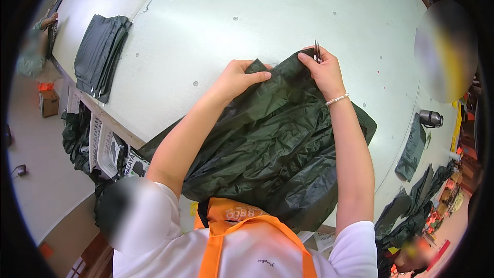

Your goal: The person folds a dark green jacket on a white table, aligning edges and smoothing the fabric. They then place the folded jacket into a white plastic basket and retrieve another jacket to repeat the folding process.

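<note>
- Dark green crinkly garment (272,144), spread on the pale table (206,25), lower part draped over the near edge and hidden behind the orange apron (242,226).
- Left hand (237,78): fingers pressed together, pinching the top edge.
- Right hand (323,69): curled tight on the far corner, also gripping small metal snips (317,50); blades hard to make out.
- Further left, folded dark stack (99,54).
- Off right, metal flask (431,118).

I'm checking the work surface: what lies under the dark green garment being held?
The pale table shows around the dark green garment. Whatever lies beneath its crumpled folds is covered.
</note>
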`<state>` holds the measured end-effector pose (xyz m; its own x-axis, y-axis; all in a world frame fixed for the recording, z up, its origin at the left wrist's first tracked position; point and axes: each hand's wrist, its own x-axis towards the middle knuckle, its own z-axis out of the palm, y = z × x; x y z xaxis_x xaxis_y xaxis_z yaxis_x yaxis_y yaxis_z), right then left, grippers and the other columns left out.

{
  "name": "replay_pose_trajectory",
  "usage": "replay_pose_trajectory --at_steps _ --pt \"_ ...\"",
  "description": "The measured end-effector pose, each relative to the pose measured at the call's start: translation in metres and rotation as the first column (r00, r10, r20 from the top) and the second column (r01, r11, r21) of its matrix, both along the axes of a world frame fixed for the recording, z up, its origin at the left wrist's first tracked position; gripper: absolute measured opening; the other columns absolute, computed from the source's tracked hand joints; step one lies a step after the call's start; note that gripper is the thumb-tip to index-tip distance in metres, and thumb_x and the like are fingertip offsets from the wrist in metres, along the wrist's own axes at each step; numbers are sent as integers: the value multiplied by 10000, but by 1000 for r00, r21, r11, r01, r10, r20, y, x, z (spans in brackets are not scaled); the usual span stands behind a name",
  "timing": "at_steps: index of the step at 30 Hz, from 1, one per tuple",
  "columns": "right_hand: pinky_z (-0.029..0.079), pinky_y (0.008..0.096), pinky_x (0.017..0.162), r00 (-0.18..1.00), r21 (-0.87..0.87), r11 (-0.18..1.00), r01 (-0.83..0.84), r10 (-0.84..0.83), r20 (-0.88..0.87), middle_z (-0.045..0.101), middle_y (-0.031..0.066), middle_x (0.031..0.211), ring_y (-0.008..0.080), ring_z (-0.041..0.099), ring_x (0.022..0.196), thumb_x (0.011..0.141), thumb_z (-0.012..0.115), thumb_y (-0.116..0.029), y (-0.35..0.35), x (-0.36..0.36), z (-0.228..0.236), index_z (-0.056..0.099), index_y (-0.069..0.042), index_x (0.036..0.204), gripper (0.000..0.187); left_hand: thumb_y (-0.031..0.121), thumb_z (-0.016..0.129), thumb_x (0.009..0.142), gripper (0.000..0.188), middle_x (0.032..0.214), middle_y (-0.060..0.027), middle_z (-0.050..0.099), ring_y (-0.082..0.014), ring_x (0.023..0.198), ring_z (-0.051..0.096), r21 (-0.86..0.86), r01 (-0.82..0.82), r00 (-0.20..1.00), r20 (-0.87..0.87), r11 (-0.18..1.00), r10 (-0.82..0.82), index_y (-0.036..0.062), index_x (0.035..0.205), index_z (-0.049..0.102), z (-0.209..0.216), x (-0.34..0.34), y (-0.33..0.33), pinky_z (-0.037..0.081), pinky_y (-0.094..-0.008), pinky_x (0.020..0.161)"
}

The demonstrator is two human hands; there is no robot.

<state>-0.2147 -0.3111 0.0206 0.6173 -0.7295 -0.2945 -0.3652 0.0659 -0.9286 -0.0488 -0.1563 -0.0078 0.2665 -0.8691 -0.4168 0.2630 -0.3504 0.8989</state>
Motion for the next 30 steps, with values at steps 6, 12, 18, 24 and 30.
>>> replay_pose_trajectory --at_steps 6,12,18,24,30 --pt "468 343 776 991 -528 840 125 -133 23 496 161 1028 277 551 883 859 640 -203 70 -22 11 433 24 1126 406 94 671 800 213 843 -84 670 -130 726 631 43 -170 968 -181 985 175 -46 959 652 25 -22 8 507 -250 660" --pt "504 323 693 991 -568 815 111 -52 119 520 139 999 262 593 834 874 607 -98 106 -15 6 498 -8 1031 212 76 670 797 209 831 -75 662 -114 717 623 -5 -139 970 -201 990 136 -54 959 645 47 -31 16 501 -234 648" --pt "502 328 632 998 -688 723 59 -31 53 547 111 954 260 603 774 855 625 -103 104 -11 14 508 -30 1016 212 69 676 792 181 800 -60 654 -89 685 603 -63 -147 986 -92 987 141 -49 928 659 48 -35 17 493 -221 616" --pt "485 327 596 1000 -707 707 22 -4 27 557 98 918 257 605 726 847 623 -88 101 -11 19 514 -43 992 187 62 669 790 183 791 -58 656 -88 684 603 -82 -140 988 -73 987 134 -48 937 666 50 -34 18 491 -216 619" --pt "470 264 597 981 -571 803 172 -89 170 575 43 900 152 575 683 855 641 -85 100 -13 15 545 -24 995 181 46 661 790 199 815 -65 659 -95 715 615 -50 -166 982 -98 985 161 -44 967 662 49 -33 17 498 -222 640"
